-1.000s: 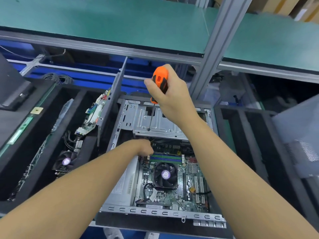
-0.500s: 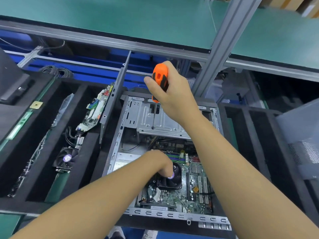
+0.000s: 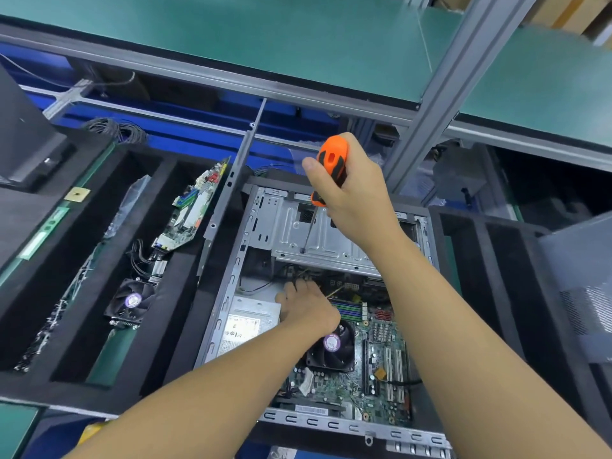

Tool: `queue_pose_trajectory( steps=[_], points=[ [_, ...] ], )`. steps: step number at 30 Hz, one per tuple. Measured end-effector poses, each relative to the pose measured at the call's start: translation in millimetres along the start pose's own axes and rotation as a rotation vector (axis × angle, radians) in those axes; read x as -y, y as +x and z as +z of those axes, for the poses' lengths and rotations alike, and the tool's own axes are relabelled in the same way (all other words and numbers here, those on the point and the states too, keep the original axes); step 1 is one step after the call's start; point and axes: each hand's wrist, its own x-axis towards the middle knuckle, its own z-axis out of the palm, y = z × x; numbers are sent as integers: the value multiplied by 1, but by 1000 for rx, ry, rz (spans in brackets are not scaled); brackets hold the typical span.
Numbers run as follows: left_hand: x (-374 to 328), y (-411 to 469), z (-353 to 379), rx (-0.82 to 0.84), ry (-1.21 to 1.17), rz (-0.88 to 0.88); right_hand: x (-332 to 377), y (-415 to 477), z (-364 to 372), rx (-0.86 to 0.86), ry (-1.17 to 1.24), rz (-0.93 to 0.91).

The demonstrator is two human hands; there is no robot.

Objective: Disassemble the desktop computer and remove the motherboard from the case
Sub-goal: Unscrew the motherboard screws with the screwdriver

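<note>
An open desktop case point(image 3: 228, 293) lies flat in front of me. Inside it are the green motherboard point(image 3: 381, 385), a black CPU fan point(image 3: 334, 354), a silver power supply point(image 3: 248, 323) and a metal drive cage point(image 3: 288, 233). My right hand point(image 3: 357, 197) grips an orange screwdriver point(image 3: 331, 160) upright, with its tip on the drive cage. My left hand point(image 3: 308, 309) reaches into the case, fingers among the cables point(image 3: 298, 274) just above the memory slots. Its fingertips are hidden in the wires.
A black foam tray on the left holds another motherboard point(image 3: 195, 210) and a loose fan point(image 3: 130, 303). A grey perforated panel point(image 3: 579, 293) leans at the right. An aluminium post point(image 3: 440, 94) and a green shelf point(image 3: 265, 34) stand above the case.
My left hand went from the cables down to the CPU fan, and is now back up at the cables. My right hand keeps the screwdriver on the drive cage.
</note>
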Motion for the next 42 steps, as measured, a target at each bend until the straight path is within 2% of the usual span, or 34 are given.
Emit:
queue_pose_trajectory(
  steps=[3,7,16,22,24,26,31,34,37,42],
  points=[
    [2,-2,6,-74,105,88,-3,1,2,8,-7,12],
    [0,-7,12,-21,229,119,-7,1,9,33,-50,3],
    [-1,-6,6,39,215,132,-5,0,8,36,-59,19],
    [5,0,9,23,-123,57,4,-3,5,32,-116,64],
    [2,3,7,34,-156,37,5,-3,2,13,-106,89],
    [0,6,3,42,-148,29,8,-3,0,33,-106,118],
    [2,3,4,42,-31,84,12,5,-10,205,-133,160],
    [0,-3,8,32,70,105,15,5,-11,217,-229,142],
    [1,-4,-1,71,73,106,20,1,-12,180,-301,98],
    [6,-8,-22,140,83,139,26,7,-21,262,-261,169]
  ],
)
